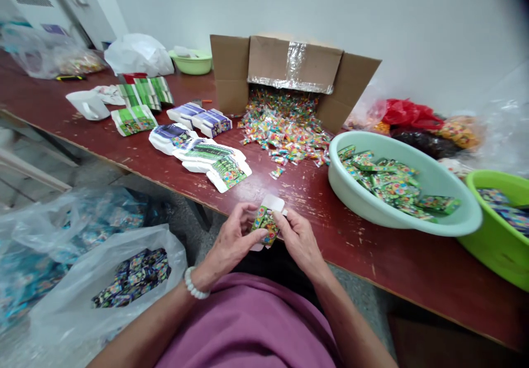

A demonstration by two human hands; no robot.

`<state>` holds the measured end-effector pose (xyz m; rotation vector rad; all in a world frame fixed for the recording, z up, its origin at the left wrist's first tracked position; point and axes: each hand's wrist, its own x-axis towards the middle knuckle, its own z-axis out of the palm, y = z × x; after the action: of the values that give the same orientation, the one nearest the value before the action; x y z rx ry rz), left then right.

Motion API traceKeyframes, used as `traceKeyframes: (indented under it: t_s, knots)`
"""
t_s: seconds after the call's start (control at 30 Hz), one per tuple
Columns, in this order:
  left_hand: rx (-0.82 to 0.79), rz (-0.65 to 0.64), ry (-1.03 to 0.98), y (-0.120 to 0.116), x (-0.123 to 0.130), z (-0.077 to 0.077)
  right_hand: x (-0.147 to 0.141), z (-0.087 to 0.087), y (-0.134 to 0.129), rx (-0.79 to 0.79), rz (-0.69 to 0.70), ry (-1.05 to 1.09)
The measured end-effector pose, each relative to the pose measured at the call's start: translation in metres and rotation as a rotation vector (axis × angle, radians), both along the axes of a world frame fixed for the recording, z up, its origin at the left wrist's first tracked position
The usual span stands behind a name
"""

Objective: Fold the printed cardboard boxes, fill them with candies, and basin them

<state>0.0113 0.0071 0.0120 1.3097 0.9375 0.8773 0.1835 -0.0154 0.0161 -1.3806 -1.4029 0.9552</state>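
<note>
A small green printed box [266, 225] with a white end flap raised is held between both hands at the table's front edge. My left hand [235, 236] grips its left side, thumb across the lower front. On its right side, the thumb and fingers of my right hand [296, 236] pinch near the upper edge. Beyond them lies a fanned row of flat green and purple cartons [229, 169]. Wrapped candies [285, 134] spill from an open cardboard box [295, 62] lying on its side.
At right, a pale blue basin [413, 222] holds green boxes, beside a lime green tub [496, 252]. Stacked cartons [134, 120] and a white mug [87, 105] stand at left. Plastic bags with packets [140, 274] lie below the table's left side.
</note>
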Motion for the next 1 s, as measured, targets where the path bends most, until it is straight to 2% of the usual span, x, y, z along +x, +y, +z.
traceKeyframes:
  t_s: [0.1,0.27,0.33,0.47,0.63,0.73,0.87,1.0]
  knots:
    - [0.009,0.066,-0.016,-0.004,-0.001,0.001,-0.007,-0.002,-0.001,0.019,-0.002,0.007]
    - [-0.022,0.131,-0.037,-0.007,0.000,0.007,-0.021,-0.009,-0.004,0.023,-0.074,0.333]
    - [-0.054,0.115,-0.090,-0.006,0.000,0.008,-0.026,-0.013,-0.006,0.056,-0.087,0.371]
    - [-0.166,0.095,-0.210,-0.004,-0.001,0.005,-0.026,-0.016,-0.007,0.048,-0.052,0.347]
    - [-0.282,0.026,-0.182,-0.005,-0.005,0.000,-0.011,-0.012,0.000,-0.078,-0.007,0.258]
    - [-0.267,0.009,-0.165,-0.004,-0.005,0.001,-0.005,-0.013,0.005,-0.128,0.019,0.326]
    - [-0.150,-0.027,-0.109,0.000,-0.007,0.003,-0.006,-0.017,0.008,-0.109,-0.007,0.442]
    - [-0.106,0.021,-0.109,0.002,-0.010,0.002,-0.003,-0.015,0.006,0.006,0.109,0.178]
